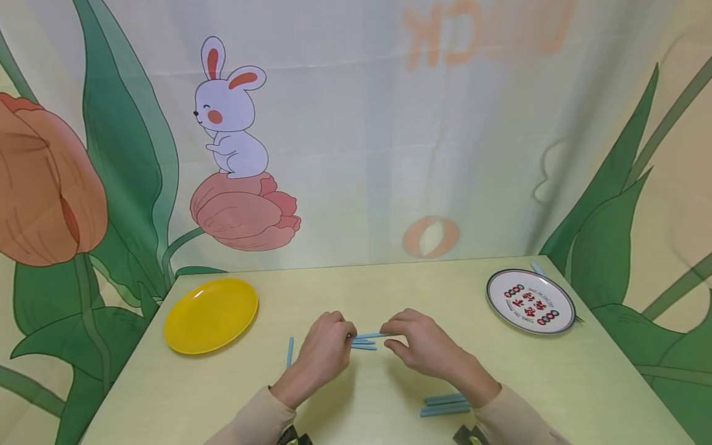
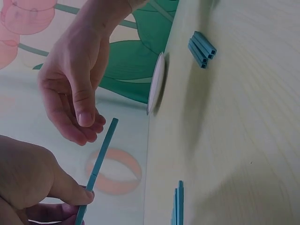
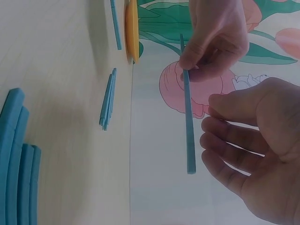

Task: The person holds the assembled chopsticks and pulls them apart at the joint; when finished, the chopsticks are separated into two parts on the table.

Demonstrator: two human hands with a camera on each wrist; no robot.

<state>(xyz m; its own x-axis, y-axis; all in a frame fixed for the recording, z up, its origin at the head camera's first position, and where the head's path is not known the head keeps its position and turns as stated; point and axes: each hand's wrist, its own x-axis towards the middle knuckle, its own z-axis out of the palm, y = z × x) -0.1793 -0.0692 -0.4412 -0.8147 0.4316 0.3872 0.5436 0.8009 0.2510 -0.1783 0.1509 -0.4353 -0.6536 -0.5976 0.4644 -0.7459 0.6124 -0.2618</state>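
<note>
My left hand (image 1: 328,346) pinches a slim blue square-sided stick (image 3: 189,122) between thumb and fingers, held up above the table. The stick's far end points toward my right hand (image 1: 423,343), whose fingers are loosely bent beside it. Both wrist views show a gap between those right fingers and the stick. Below, several like sticks (image 3: 108,101) lie close together on the table. Another group of blue sticks (image 2: 201,49), with square hollow-looking ends, lies near my right forearm. One single stick (image 1: 290,352) rests left of my left hand, partly hidden by the wrist.
A yellow plate (image 1: 211,315) stands at the table's left. At the right is a white plate (image 1: 531,301) with a dark rim and red printing; a pale blue strip (image 1: 538,268) sticks out behind it. A printed curtain (image 1: 356,154) hangs along the table's back edge.
</note>
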